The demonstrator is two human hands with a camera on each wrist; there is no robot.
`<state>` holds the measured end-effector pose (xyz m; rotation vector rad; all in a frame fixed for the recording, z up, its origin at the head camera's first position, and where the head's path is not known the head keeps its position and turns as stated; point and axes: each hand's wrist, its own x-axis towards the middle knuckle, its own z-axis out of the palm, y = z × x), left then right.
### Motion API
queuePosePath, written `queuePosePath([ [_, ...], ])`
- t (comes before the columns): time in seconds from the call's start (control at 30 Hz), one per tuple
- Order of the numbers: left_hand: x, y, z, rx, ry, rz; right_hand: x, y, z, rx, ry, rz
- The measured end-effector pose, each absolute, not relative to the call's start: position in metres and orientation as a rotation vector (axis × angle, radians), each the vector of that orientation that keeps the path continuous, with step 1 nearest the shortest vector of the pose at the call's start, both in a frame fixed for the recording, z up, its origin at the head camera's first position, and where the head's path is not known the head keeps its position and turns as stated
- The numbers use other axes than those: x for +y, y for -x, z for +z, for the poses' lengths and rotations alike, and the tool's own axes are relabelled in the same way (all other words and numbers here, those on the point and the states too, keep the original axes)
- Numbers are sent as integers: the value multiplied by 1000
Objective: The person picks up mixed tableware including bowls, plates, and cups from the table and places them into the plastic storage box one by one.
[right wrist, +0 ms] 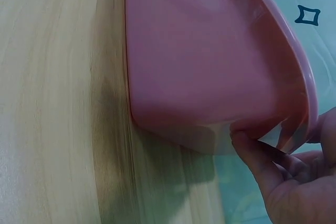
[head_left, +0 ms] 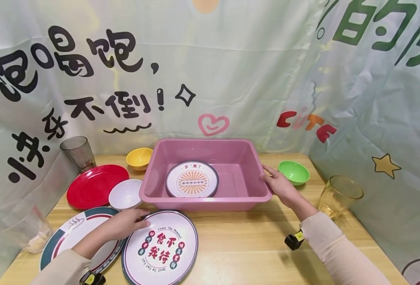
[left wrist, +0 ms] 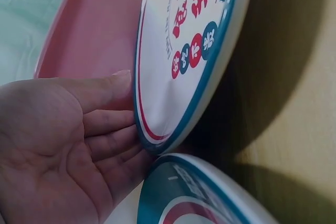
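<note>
In front of the tub [head_left: 238,180], our left hand [head_left: 127,225] narrowly pinches a plate [head_left: 160,249] by its rim; our right hand [head_left: 281,185] curls around the tub's right edge. We're likely loading — next calls for clearing its near wall.

Arms [head_left: 332,245] forward, right fingers [right wrist: 257,163] curled

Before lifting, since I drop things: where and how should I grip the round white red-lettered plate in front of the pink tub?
Likely pinch the right rim of the flat plate from the right: wooden tabletop shows there; a green-banded white plate crowds its left.
</note>
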<state>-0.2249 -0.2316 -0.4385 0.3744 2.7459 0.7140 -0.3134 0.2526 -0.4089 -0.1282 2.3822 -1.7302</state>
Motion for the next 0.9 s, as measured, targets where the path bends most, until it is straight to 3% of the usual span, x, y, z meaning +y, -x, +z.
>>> queuePosePath([
  [0.9, -228, 243, -452, 2740, -354, 803, 253, 312, -418, 2337, 118, -1795],
])
